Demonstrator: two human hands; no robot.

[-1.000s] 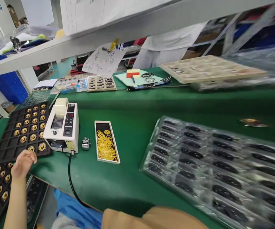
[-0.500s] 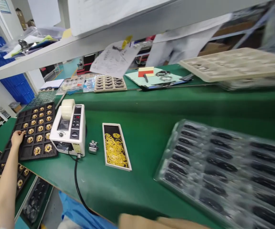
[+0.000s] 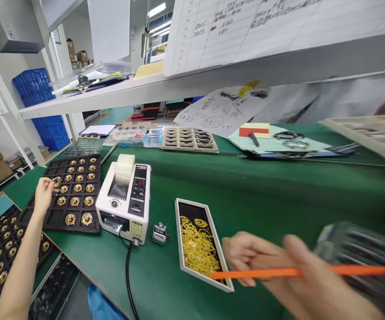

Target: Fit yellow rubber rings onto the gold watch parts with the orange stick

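Note:
My right hand (image 3: 326,286), blurred by motion, is closed on a thin orange pen-like stick (image 3: 272,272) lying almost level across the view. My left hand (image 3: 241,251) is just left of it, fingers curled, by the right rim of a white-edged tray (image 3: 178,238). The stick crosses in front of those fingers; whether they also grip it or something else is unclear. Thin yellow rings (image 3: 197,242) lie heaped in that tray. Behind my right hand a clear plastic tray with dark parts (image 3: 359,240) is smeared by motion.
A co-worker's hand (image 3: 44,191) touches a black compartment tray (image 3: 54,220) of gold round parts at left. Right of it stand a white tape dispenser (image 3: 124,195) with a black cable and a metal tally counter (image 3: 159,234). A shelf (image 3: 139,91) with papers runs overhead.
My view has swung left and up, so the bench things sit further right. Both my hands and the orange stick have come up into view. The co-worker's hand stays at the black tray.

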